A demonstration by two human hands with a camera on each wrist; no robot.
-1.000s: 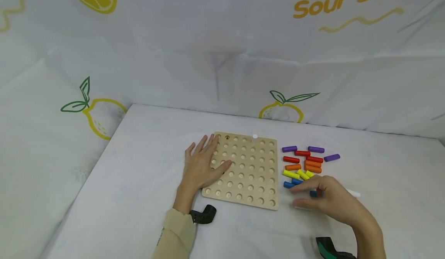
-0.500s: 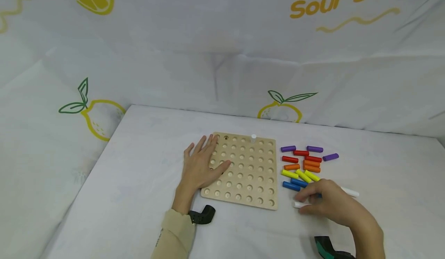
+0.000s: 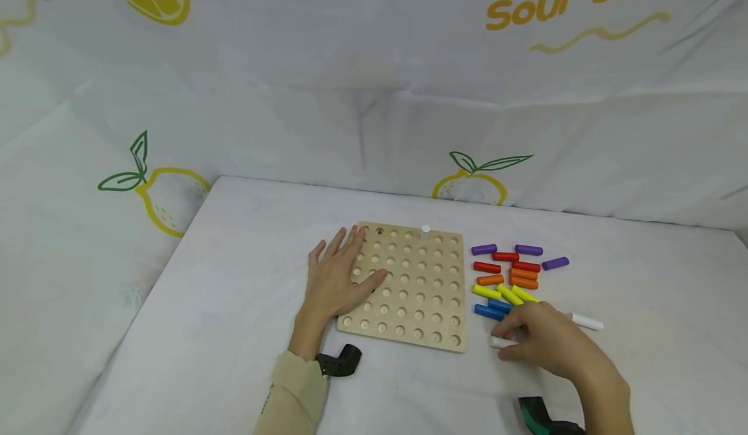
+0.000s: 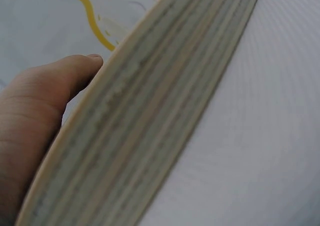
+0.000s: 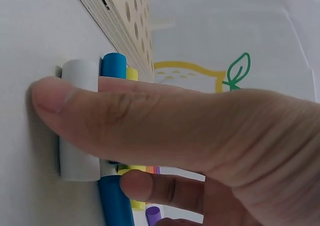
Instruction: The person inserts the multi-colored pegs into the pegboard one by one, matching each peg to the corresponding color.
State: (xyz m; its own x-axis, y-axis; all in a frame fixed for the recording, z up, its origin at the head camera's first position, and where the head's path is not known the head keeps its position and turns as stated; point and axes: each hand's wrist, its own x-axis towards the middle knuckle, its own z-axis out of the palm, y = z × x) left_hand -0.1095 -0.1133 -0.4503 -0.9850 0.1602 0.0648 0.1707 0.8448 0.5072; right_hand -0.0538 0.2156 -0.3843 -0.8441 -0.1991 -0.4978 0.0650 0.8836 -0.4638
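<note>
A square wooden pegboard (image 3: 411, 287) with rows of round holes lies on the table. My left hand (image 3: 336, 282) rests flat on its left side, fingers spread and thumb reaching over the holes. One white peg (image 3: 425, 232) stands upright in the board's far row. Right of the board, my right hand (image 3: 543, 339) pinches another white peg (image 5: 80, 168) between thumb and forefinger; it lies on the table. In the right wrist view the thumb crosses the peg's middle. Close behind it are blue pegs (image 3: 488, 312), partly hidden by my fingers.
Beyond the right hand lie yellow pegs (image 3: 487, 292), orange pegs (image 3: 489, 280), red pegs (image 3: 487, 267) and purple pegs (image 3: 528, 250). A further white peg (image 3: 586, 322) lies right of the hand. A printed white cloth (image 3: 292, 110) hangs behind the table.
My right hand has lowered and its thumb and forefinger have closed on the near white peg, then moved slightly left. The left hand stays put on the pegboard.
</note>
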